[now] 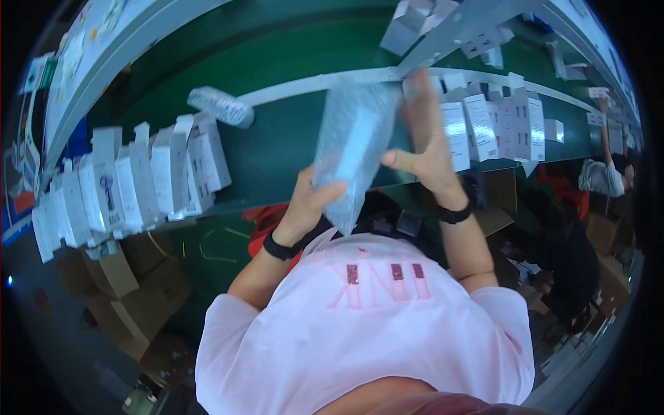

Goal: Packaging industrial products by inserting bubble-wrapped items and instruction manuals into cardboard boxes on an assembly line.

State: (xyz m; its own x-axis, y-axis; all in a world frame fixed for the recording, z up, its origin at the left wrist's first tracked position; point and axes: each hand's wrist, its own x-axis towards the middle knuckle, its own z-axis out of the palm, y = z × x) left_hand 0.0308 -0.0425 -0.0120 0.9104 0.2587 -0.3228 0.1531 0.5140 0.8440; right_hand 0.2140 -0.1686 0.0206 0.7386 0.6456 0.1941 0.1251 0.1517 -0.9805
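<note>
A clear bubble-wrap bag (360, 131) with a pale, long piece inside is held upright in front of my chest, over the near edge of the green bench (277, 149). My left hand (310, 202) grips its lower left side, thumb across the front. Just right of the bag, my right hand (427, 152) is raised and open, thumb spread toward the bag; its fingertips are smeared by motion. Whether the thumb touches the bag I cannot tell. A bubble-wrapped bundle (221, 107) lies on the bench beyond my left hand.
White boxes with raised flaps (131, 176) stand in a row at the left, and more white boxes (484, 124) at the right. A grey metal post (456, 38) rises at the back right. Cardboard cartons (131, 297) sit at lower left. Another person (605, 173) is at far right.
</note>
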